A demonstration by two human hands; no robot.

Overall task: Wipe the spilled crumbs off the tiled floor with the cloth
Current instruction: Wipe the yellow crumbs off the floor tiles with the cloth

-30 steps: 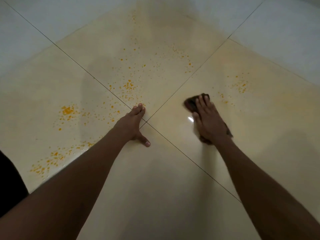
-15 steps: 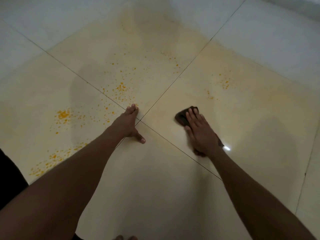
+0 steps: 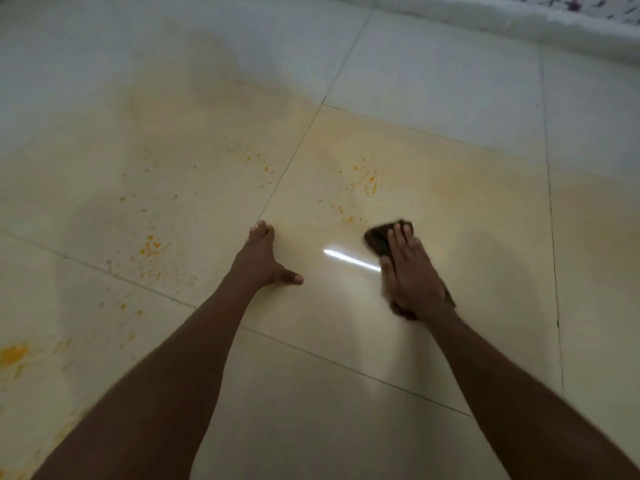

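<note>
A dark brown cloth lies flat on the cream tiled floor, pressed down under my right hand; only its far edge shows past my fingers. Orange crumbs are scattered just beyond the cloth. More crumbs speckle the tile to the left, and a thicker orange patch sits at the left edge. My left hand rests palm down on the floor beside a grout line, fingers together and thumb spread, holding nothing.
Grout lines cross the floor in a diagonal grid. A pale raised edge or wall base runs along the top right. A bright light reflection streaks the tile between my hands.
My view has swung to the right, so the crumb patches have slid left in view. My right hand with the cloth has pulled back and then pushed toward the crumbs on the right tile.
</note>
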